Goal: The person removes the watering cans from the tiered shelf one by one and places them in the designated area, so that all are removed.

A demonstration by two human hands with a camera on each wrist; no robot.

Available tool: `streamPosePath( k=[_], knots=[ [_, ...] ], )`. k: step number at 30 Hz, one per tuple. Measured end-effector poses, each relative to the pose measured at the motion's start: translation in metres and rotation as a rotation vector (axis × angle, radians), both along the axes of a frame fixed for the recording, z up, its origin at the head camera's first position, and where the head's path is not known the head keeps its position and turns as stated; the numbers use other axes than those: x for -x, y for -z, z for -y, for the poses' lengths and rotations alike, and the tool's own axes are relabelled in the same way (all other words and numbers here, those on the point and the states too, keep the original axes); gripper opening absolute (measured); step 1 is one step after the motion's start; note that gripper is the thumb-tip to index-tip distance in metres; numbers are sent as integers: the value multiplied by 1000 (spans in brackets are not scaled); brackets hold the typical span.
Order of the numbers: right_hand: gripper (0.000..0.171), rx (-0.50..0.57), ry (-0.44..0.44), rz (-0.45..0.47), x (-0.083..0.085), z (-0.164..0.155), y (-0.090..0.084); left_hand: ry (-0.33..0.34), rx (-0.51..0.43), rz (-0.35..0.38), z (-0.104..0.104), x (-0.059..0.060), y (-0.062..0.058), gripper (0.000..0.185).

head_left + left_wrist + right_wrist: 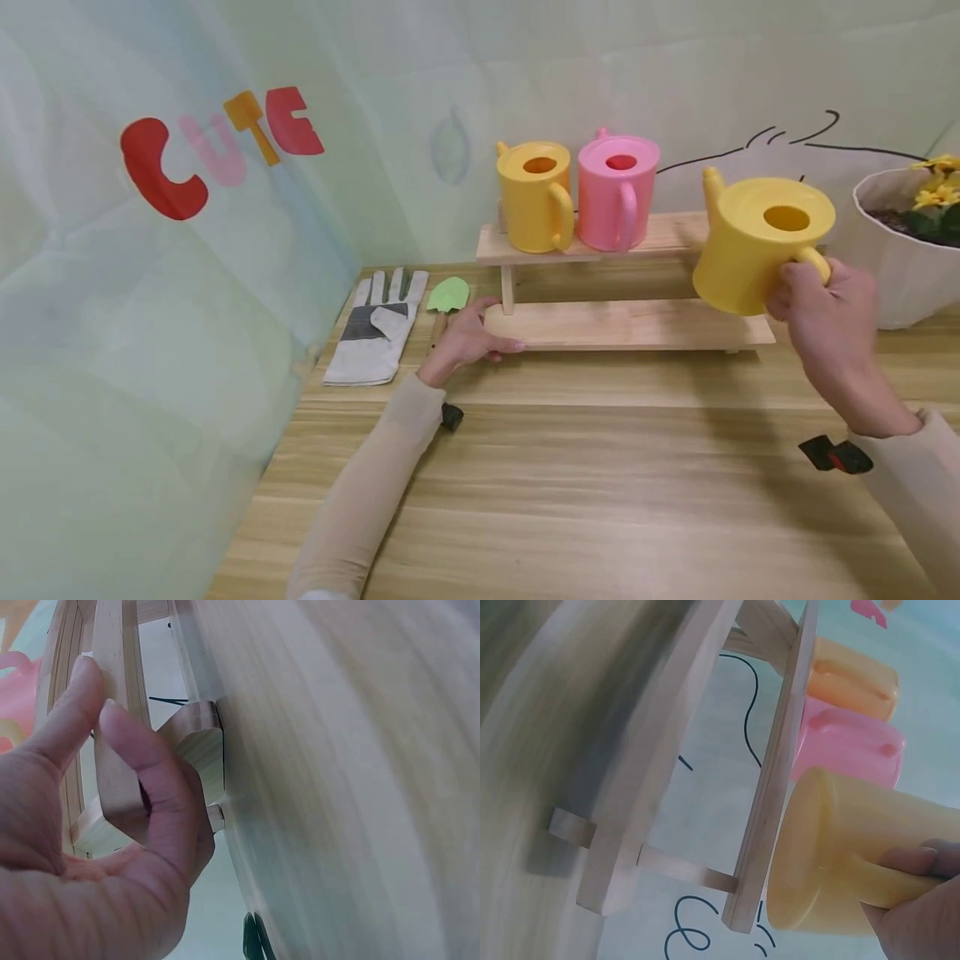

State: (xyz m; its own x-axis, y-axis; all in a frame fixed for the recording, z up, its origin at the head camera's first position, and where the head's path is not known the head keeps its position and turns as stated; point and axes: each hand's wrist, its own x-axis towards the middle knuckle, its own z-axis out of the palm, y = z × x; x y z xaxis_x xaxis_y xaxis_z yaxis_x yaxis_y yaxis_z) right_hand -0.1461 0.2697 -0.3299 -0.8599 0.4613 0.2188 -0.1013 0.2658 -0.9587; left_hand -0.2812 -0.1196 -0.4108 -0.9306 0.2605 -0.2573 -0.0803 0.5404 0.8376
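Observation:
My right hand (813,292) grips the handle of a yellow toy watering can (757,242) and holds it in the air, tilted, by the right end of a two-step wooden shelf (637,325). The same yellow can (855,862) hangs beside the upper board (780,757) in the right wrist view. My left hand (472,333) grips the left end of the lower step, its fingers (142,772) curled round the board's edge (112,712). A second yellow can (534,196) and a pink can (617,193) stand side by side on the upper step.
A grey and white work glove (375,329) and a small green trowel (447,296) lie left of the shelf. At the right edge stands a white pot (900,250) with yellow flowers. A pale sheet with red "CUTE" letters (217,150) hangs behind.

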Motion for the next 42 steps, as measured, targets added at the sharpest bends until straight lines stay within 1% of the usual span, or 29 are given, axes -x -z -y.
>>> streamPosePath(
  k=[3,7,9,11,12,16,20,24,27,31,36,42],
  knots=[
    [48,33,-7,-2,-9,1,2,-2,-3,2,0,0,0,108],
    [49,112,-56,-57,-20,0,7,-2,-2,-2,0,1,1,107],
    [49,125,-65,-79,-26,1,12,-1,1,-4,0,1,2,107],
    [49,96,-47,-55,-32,1,17,-2,3,-4,0,1,2,107],
    [50,63,-32,-30,-35,2,19,-2,4,-4,0,1,2,107],
    [48,-10,12,60,-46,3,28,-2,3,-3,2,1,2,106],
    [47,30,11,47,-54,3,38,-1,9,-4,1,2,1,106],
    [47,18,-10,44,-62,5,49,1,3,0,0,3,2,106],
    [47,-34,-13,73,-68,9,56,0,-9,4,-1,3,2,106],
    [48,-51,-10,107,-74,12,63,-2,-14,6,-1,3,2,107],
    [50,-49,-20,169,-81,13,70,-2,-16,13,0,4,2,106],
    [49,-39,-5,221,-84,12,75,3,-25,14,0,3,1,108]
  ],
)
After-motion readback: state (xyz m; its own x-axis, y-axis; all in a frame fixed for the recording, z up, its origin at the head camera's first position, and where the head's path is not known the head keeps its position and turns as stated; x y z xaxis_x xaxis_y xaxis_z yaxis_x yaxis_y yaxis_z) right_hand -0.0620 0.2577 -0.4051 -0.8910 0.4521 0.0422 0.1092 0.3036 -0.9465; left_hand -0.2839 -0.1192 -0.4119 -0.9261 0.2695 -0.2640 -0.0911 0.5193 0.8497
